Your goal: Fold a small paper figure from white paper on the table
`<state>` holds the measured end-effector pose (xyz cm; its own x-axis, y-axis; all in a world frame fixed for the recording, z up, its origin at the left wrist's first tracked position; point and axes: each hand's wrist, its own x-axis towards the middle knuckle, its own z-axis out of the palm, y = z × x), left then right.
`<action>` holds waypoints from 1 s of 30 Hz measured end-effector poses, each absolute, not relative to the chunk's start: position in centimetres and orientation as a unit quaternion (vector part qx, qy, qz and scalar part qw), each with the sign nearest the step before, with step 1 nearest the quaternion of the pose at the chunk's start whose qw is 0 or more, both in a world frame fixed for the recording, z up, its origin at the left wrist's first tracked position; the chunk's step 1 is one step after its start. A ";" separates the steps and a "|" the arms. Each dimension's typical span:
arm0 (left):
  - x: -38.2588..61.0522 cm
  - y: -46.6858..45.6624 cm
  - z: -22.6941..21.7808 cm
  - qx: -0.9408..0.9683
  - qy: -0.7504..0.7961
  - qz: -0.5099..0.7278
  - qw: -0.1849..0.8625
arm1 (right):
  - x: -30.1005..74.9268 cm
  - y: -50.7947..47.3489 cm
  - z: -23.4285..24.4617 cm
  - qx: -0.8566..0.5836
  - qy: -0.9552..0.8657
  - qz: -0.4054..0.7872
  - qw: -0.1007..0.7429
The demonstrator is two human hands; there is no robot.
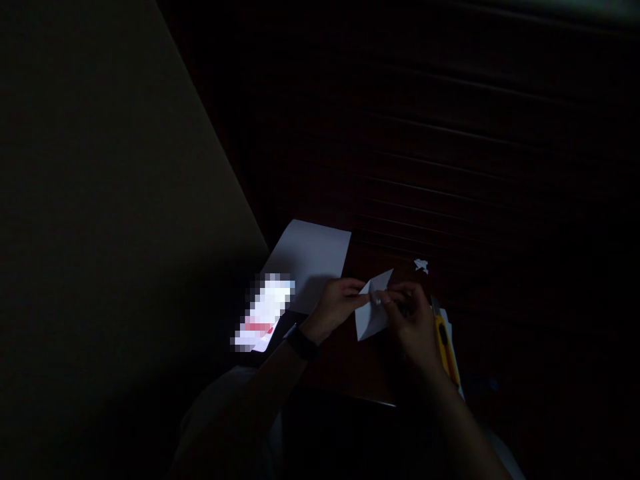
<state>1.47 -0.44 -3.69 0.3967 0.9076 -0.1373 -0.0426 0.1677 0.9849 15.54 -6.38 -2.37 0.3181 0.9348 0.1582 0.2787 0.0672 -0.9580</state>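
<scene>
A small folded piece of white paper [370, 321] is held up between my hands, creased near its middle. My left hand [336, 304] pinches its left edge between thumb and fingers; a dark band circles that wrist. On the other side my right hand [413, 327] is closed with its thumb and fingertips at the paper's right part, pressing near the crease. Just right of that hand lies a yellow box cutter [445, 347] on some white paper. The dim light hides the finer folds.
A larger white sheet [315, 257] lies on the dark table [345, 370] behind my left hand. A lit, blurred-out screen [265, 310] is left of it. Crumpled paper scraps [421, 265] sit at the back right. A pale wall or panel [125, 167] rises at left.
</scene>
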 end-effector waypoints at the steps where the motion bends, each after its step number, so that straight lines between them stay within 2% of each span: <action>1: 1.5 -0.4 -3.7 0.530 0.408 0.365 0.647 | 15.6 -6.5 -2.3 -0.618 -0.507 0.290 0.526; 8: 1.6 -0.6 -2.7 0.526 0.402 0.354 0.661 | 16.3 -6.9 -2.1 -0.655 -0.595 0.194 0.424; 14: 1.1 -1.0 -1.6 0.539 0.290 0.333 0.717 | 16.3 -6.7 -2.0 -0.644 -0.630 0.153 0.406; 16: 1.2 -1.0 -2.1 0.557 0.277 0.346 0.703 | 16.3 -6.6 -2.0 -0.638 -0.638 0.149 0.405; 19: 1.7 -0.6 -3.2 0.571 0.348 0.385 0.636 | 16.1 -6.7 -2.0 -0.630 -0.642 0.159 0.407; 23: 1.9 -0.2 -4.0 0.585 0.376 0.420 0.583 | 15.9 -6.9 -1.8 -0.628 -0.608 0.193 0.446; 27: 1.5 -0.2 -3.8 0.554 0.375 0.421 0.612 | 16.3 -6.5 -2.0 -0.645 -0.462 0.200 0.575; 30: 1.1 -0.4 -3.3 0.535 0.348 0.405 0.655 | 16.9 -6.0 -2.4 -0.608 -0.360 0.317 0.632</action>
